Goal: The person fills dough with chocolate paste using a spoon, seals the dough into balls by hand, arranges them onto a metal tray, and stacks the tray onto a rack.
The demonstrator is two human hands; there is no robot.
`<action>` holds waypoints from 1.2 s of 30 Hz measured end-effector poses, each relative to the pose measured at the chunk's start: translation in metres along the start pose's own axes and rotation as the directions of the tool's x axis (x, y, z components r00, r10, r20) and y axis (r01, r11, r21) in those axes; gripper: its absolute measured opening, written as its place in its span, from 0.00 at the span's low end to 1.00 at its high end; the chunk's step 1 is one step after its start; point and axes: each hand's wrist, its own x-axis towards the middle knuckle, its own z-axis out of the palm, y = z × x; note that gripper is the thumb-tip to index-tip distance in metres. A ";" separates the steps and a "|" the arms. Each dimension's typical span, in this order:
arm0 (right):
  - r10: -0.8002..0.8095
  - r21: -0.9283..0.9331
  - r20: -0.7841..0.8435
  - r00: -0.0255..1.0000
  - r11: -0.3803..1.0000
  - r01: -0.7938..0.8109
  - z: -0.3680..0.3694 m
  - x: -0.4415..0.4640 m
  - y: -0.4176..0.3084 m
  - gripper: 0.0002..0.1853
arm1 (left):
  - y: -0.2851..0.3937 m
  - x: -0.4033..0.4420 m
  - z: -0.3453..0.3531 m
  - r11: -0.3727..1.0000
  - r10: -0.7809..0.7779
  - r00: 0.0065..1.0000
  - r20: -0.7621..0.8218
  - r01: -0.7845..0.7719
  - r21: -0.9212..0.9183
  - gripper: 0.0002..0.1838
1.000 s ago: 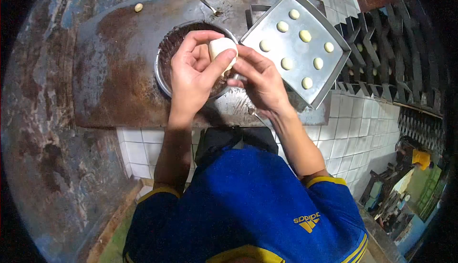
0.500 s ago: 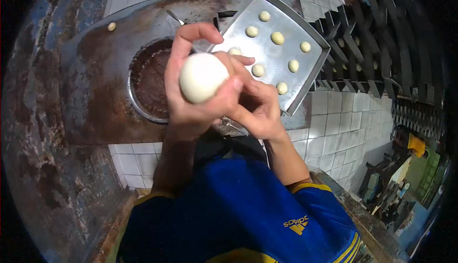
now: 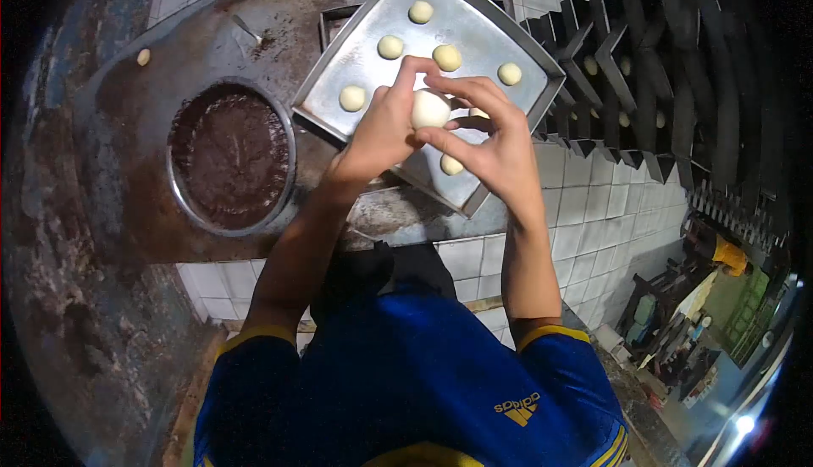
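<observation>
A smooth pale dough ball (image 3: 431, 109) is held between both hands above a metal tray (image 3: 330, 69). My left hand (image 3: 387, 124) grips it from the left, fingers curled. From the right, my right hand (image 3: 495, 132) has its thumb and fingertips around the same ball. Several smaller-looking dough balls lie apart on the tray, among them one near its top (image 3: 421, 12) and one at its left (image 3: 352, 99); my hands partly cover others. To the left is a round metal bowl (image 3: 289, 166) with dark brown filling (image 3: 230, 158) in it.
A spoon (image 3: 247, 30) with dark residue lies behind the bowl on the worn table (image 3: 135, 145). One small dough ball (image 3: 143, 57) sits at the far left. Stacked dark trays (image 3: 660, 77) holding dough balls stand at the right. A person in yellow (image 3: 728, 254) is far off.
Both hands have moved with the dough ball from above the bowl to above the tray. The view has shifted right, and the bowl now shows fully.
</observation>
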 end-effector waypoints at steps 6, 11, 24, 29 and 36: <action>0.194 0.039 0.042 0.980 0.980 -0.196 -0.045 0.041 0.083 0.23 | -0.038 0.067 0.030 0.969 0.185 0.981 0.061 -0.192 0.153 0.34; 0.090 -0.224 0.055 0.994 0.972 -0.075 -0.031 0.071 0.203 0.20 | -0.063 0.047 0.000 0.970 -0.167 0.986 -0.011 0.166 0.179 0.54; -0.073 -0.706 0.394 0.916 0.614 0.353 0.040 0.047 0.286 0.43 | -0.077 -0.135 -0.051 0.805 -0.535 0.795 -0.286 0.582 0.112 0.45; 0.381 0.224 0.465 0.799 0.822 -0.523 -0.005 0.093 0.261 0.37 | -0.103 -0.168 -0.036 0.884 -0.445 0.825 -0.349 0.467 -0.022 0.42; -0.194 -0.653 0.545 0.816 0.513 0.558 -0.022 0.133 0.296 0.22 | -0.072 -0.165 -0.035 0.849 -0.516 0.799 -0.307 0.525 -0.060 0.38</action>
